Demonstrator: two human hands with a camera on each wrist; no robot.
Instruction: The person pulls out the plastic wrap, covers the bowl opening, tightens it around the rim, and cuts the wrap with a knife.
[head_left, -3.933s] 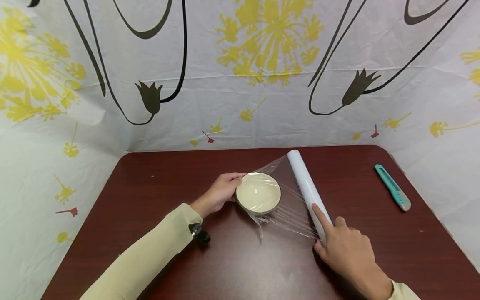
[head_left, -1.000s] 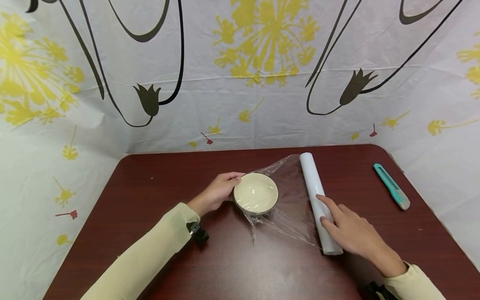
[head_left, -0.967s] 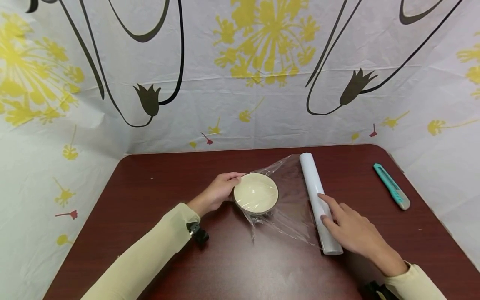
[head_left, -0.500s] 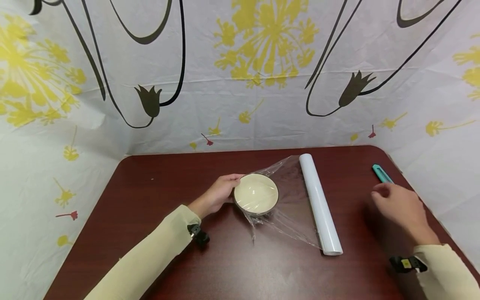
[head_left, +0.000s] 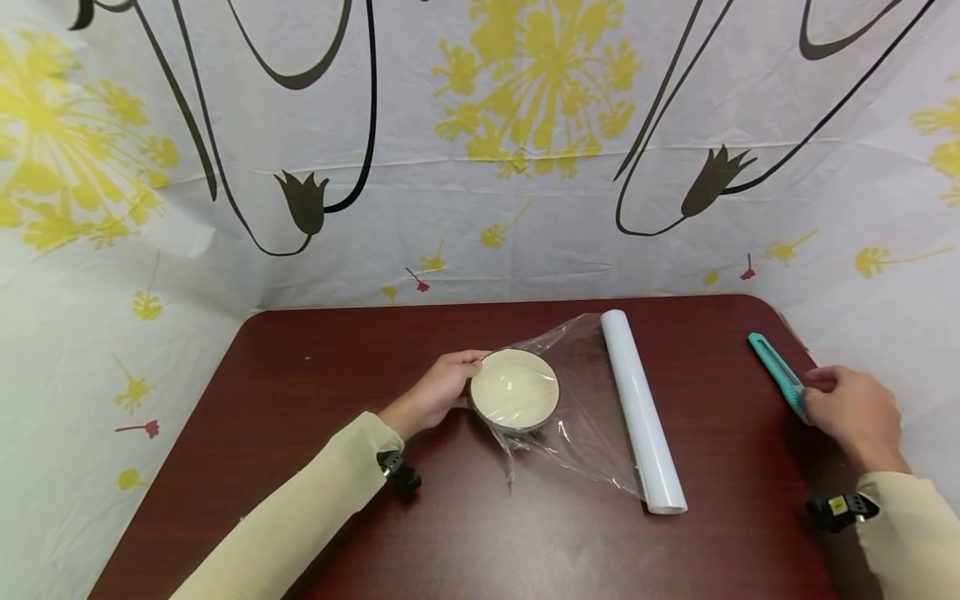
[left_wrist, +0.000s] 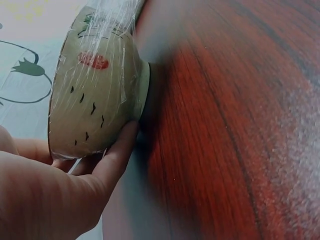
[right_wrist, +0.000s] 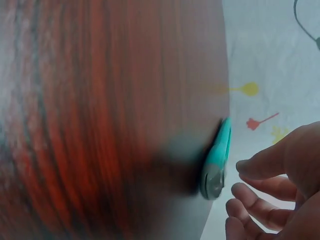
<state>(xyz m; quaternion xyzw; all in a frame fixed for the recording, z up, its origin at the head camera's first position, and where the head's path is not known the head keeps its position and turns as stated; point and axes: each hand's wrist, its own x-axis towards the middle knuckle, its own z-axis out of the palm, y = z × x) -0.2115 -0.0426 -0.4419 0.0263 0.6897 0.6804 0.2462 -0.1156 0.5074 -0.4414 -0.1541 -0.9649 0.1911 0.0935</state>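
A cream bowl (head_left: 514, 390) with clear cling film over its top stands mid-table. My left hand (head_left: 435, 390) grips its left side. In the left wrist view, the fingers of that hand (left_wrist: 65, 187) are round the painted bowl (left_wrist: 92, 100), one near its foot. Cling film (head_left: 588, 417) stretches from the bowl to a white roll (head_left: 641, 417) lying on its right. My right hand (head_left: 858, 417) hovers at the near end of a teal utility knife (head_left: 772, 364). In the right wrist view, its loosely curled fingers are apart from the knife (right_wrist: 216, 162).
The dark red-brown table (head_left: 337, 350) has rounded far corners. A white sheet with yellow flowers (head_left: 540, 92) hangs behind it and along both sides. The knife lies near the table's right edge.
My right hand has left the film roll and moved right to the utility knife. Earlier the roll shifted a little to the right, drawing out film. My left hand stays on the bowl.
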